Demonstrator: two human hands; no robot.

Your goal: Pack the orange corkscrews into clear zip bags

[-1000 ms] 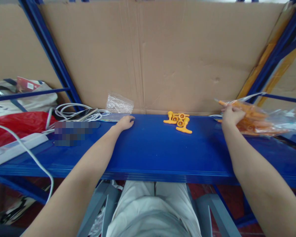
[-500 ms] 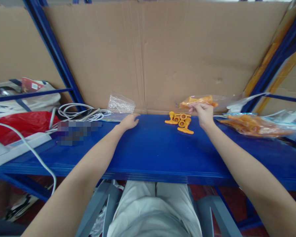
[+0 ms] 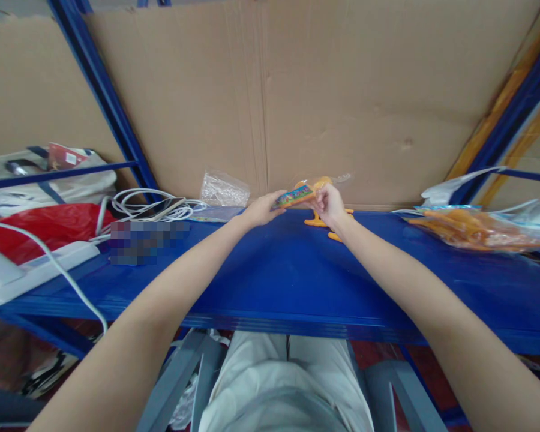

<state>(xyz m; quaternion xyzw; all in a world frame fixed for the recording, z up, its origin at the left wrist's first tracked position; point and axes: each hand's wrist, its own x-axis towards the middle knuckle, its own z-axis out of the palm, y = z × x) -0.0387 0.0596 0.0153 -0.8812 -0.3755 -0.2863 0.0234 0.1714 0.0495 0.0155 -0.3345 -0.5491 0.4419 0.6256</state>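
Note:
Both hands meet above the back of the blue shelf. My right hand pinches a small clear packet of orange parts with a colourful label strip. My left hand grips the packet's left end by the label. Behind and under my right hand lies a small heap of loose orange plastic parts, mostly hidden by the hand and wrist.
A pile of clear bags with orange parts lies at the right. An empty clear bag and coiled white cables sit at the back left, beside a red bag. Cardboard backs the shelf.
My right hand took one packet from the pile at the right and carried it left to the shelf's middle. My left hand lifted off the shelf and took hold of the packet's other end.

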